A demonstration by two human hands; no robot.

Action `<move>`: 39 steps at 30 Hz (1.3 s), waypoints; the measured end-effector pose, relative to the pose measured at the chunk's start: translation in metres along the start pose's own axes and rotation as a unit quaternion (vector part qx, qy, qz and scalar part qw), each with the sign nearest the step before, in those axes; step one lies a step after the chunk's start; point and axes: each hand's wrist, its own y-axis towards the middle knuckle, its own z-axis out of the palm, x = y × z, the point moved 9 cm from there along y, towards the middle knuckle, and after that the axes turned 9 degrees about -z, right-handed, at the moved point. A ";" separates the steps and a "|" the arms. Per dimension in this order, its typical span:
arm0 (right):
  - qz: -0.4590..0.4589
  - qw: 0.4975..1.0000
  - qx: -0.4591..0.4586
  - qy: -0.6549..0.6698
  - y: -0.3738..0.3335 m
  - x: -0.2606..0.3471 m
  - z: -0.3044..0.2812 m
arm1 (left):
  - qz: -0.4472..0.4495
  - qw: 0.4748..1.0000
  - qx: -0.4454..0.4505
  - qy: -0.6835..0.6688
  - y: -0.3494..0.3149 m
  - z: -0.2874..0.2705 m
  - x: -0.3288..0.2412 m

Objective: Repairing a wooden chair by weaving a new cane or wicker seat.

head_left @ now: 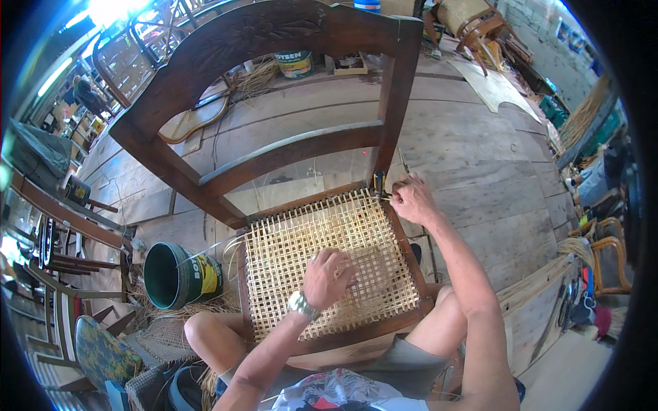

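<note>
In front of me stands a dark wooden chair [295, 145] with a carved top rail. Its seat frame carries an open woven mesh of pale cane [281, 253]. My left hand [327, 279], a watch on its wrist, rests over the middle of the mesh with fingers apart and nothing visible in them. At the seat's back right corner, my right hand [412, 198] is closed, its fingertips pinching what looks like a thin cane strand. Beside those fingertips, a small dark tool with yellow on it [379, 183] stands at the corner; its exact kind is unclear.
A dark green bucket [163, 275] lies tilted left of the seat, near loose cane strands. Another paint bucket [295, 64] stands on the plank floor [473, 151] beyond the chair. Chair frames crowd the left, and a cane bundle [538, 274] lies at right. A person [88, 94] is far left.
</note>
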 end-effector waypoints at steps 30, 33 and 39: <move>0.354 0.698 0.108 0.613 -0.040 -0.043 0.087 | -0.492 0.765 0.117 -0.399 0.099 0.204 -0.014; 0.383 0.692 0.104 0.603 -0.035 -0.040 0.074 | -0.517 0.633 0.220 -0.533 0.097 0.230 -0.022; 0.331 0.723 0.007 0.606 -0.015 -0.045 0.073 | -0.530 0.529 0.260 -0.610 0.100 0.262 -0.033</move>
